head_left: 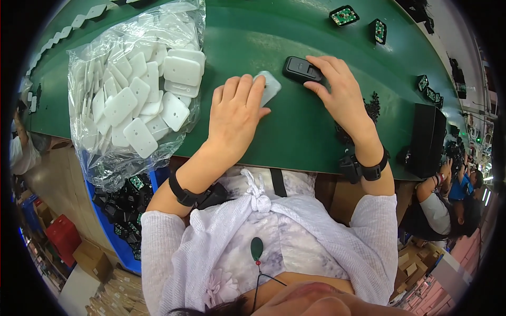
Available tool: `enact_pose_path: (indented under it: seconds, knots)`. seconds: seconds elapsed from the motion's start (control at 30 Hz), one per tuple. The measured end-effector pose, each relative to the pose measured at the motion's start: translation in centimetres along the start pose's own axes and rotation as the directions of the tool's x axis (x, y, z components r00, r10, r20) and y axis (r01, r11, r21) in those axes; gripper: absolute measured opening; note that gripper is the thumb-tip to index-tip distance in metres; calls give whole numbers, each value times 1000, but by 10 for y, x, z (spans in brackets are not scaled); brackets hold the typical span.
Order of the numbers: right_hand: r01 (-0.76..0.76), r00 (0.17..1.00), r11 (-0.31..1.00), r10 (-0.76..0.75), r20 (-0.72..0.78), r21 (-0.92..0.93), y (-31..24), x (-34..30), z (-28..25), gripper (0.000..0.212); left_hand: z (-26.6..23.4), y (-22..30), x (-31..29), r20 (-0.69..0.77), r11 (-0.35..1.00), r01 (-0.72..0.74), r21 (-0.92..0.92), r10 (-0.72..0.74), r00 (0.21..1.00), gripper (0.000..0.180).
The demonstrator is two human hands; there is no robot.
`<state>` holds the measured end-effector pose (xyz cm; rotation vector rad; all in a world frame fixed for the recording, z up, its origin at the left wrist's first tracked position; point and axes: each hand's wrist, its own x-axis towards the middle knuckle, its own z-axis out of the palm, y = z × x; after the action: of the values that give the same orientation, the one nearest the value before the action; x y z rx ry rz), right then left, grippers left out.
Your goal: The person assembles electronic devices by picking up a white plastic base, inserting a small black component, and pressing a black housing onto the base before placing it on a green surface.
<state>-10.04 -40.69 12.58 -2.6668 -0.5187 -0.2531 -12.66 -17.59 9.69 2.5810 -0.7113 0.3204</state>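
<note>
My right hand [340, 89] grips a black plastic case [301, 69] at its right end, fingers on the far side and thumb on the near side. The case is oblong with rounded corners and a raised, recessed panel on top. To its left, my left hand [232, 113] is over a white rounded plate [270, 88], with fingers bent down close together and the index finger and thumb at its edge. Part of that plate is hidden under the fingers. A clear plastic bag [192, 113] full of similar white plates [121, 105] lies left of my left hand.
A green table [237, 47] spans the work area. Small dark pieces [372, 105] lie beside my right wrist. Black cases with circuit boards [344, 16] are at the far right, and a black box [427, 139] stands at the right edge. A blue bin [108, 226] holds black parts below left.
</note>
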Motion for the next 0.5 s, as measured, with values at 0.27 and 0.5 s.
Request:
enact_pose_path:
  seconds: [0.27, 0.5]
  knots:
    - [88, 996, 981, -81, -47, 171, -29, -1, -1, 42, 0, -27, -4, -65, 886, -39, -463, 10, 998, 53]
    - [160, 986, 974, -167, 30, 161, -54, -7, 15, 44, -1, -32, -9, -64, 868, -76, -491, 51, 997, 50]
